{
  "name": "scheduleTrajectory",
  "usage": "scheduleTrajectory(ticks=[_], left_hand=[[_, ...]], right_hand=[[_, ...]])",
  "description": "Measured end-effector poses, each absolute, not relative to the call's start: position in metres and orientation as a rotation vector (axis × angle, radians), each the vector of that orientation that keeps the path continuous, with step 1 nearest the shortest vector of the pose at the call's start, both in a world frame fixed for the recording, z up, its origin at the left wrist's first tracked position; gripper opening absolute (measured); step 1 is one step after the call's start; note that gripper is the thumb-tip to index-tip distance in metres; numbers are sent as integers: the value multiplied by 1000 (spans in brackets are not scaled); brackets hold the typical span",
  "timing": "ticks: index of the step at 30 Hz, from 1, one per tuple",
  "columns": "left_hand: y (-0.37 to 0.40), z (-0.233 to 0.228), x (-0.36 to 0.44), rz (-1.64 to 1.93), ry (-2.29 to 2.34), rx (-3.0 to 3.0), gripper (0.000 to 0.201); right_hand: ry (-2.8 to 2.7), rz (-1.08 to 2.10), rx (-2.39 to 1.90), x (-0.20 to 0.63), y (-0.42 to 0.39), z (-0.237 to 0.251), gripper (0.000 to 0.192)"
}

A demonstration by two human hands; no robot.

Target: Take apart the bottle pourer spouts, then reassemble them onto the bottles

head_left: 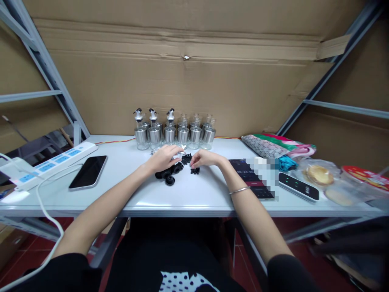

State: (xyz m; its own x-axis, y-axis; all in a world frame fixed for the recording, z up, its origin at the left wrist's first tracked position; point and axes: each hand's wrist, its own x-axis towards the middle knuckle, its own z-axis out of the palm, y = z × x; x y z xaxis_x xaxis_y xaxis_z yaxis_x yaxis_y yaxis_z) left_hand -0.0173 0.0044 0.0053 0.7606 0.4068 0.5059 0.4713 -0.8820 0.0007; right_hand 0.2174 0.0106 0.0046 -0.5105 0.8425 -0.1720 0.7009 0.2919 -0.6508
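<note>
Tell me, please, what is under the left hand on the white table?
Under the left hand lie black plastic caps, partly showing at its lower edge, on the table. A clear piece peeks out by the fingers. What the palm covers cannot be seen.

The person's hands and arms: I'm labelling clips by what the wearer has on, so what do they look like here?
Both forearms are bare, with no gloves on the left hand or the right hand. A thin silver bangle circles the right wrist. Black sleeves start near the elbows. No rings or watch can be made out.
</note>
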Motion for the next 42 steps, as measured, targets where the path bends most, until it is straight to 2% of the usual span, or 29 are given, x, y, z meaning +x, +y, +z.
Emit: scheduleTrajectory(ticks=[15, 26, 35, 42], left_hand=[[3, 6, -16, -767, -699, -2827, 25], [5, 6, -17, -766, -699, -2831, 27], [3, 7, -17, -746, -723, -2842, 27], [4, 6, -17, -756, -710, -2829, 27]], right_hand=[[-2272, 1171, -1374, 223, 14, 1, 30], [-2326, 1080, -1373, 217, 10, 4, 36], [-2412, 796, -1521, 205, 5, 4, 26], [-2334, 744, -1561, 201, 3, 6, 10]])
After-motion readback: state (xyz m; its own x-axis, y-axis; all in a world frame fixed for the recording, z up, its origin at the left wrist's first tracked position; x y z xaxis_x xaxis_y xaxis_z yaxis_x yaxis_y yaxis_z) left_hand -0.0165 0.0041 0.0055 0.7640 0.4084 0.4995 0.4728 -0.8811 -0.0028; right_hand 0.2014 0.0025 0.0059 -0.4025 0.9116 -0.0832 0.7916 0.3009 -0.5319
